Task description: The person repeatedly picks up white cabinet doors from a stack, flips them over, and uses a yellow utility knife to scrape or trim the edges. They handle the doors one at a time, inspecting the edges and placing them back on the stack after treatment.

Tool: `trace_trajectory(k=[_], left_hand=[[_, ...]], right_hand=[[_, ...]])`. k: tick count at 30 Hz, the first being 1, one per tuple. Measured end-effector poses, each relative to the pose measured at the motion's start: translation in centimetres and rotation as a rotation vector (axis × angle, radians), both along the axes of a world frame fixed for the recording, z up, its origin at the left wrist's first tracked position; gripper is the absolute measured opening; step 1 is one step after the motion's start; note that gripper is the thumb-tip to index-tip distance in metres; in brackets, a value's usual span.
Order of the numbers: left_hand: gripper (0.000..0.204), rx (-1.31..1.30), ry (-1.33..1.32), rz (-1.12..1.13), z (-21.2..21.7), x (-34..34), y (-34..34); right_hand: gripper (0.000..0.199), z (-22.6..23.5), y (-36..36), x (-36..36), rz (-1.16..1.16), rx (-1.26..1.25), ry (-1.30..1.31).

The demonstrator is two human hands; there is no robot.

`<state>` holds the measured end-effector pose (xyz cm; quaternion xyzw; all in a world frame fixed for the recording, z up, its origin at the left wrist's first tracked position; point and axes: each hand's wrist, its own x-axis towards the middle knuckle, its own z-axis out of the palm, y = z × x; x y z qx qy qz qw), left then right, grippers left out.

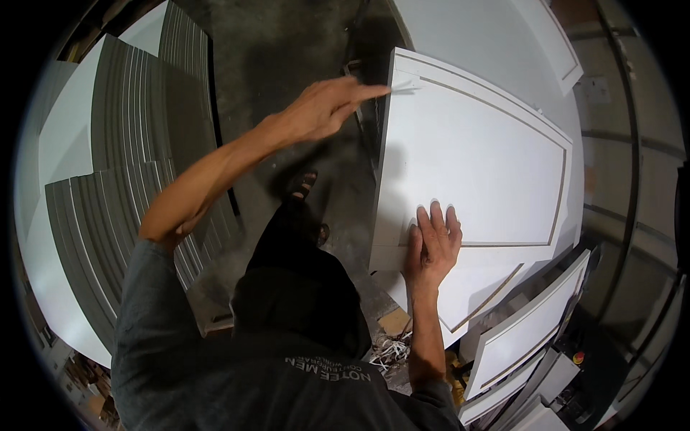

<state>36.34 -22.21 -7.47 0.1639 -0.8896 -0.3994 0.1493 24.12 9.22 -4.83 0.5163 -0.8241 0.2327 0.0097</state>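
In the head view, a white flat rectangular cabinet door panel with a grooved frame (474, 158) is lying on a stack of similar panels. The right hand (431, 244) is pressed flat and open on its near edge. The left hand (323, 108) is pinched on a thin white film strip (406, 86) at the far corner. If pulled too sharply, the strip could be torn, or the panel shifted off the stack.

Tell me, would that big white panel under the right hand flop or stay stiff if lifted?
Probably stiff: the white panel keeps straight framed edges and lies flat on the stack of similar panels. Its smooth painted face looks slippery, so the flat right hand may be steadying it. Being wide and thin, it would likely feel awkward.
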Motion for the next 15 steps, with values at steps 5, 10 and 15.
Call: trace_trajectory(k=[5,10,15], left_hand=[[0.054,-0.018,0.128,-0.103,0.5,3.0,6.8],[0.049,0.030,0.070,-0.333,1.1,9.4,16.3],[0.041,0.470,-0.114,-0.323,1.8,14.0,18.5]], right_hand=[[0.031,-0.1,-0.1,0.4,-0.016,-0.039,-0.070],[0.028,0.1,1.2,0.2,-0.042,-0.095,-0.114],[0.030,-1.3,-0.2,-0.1,-0.007,-0.227,-0.075]])
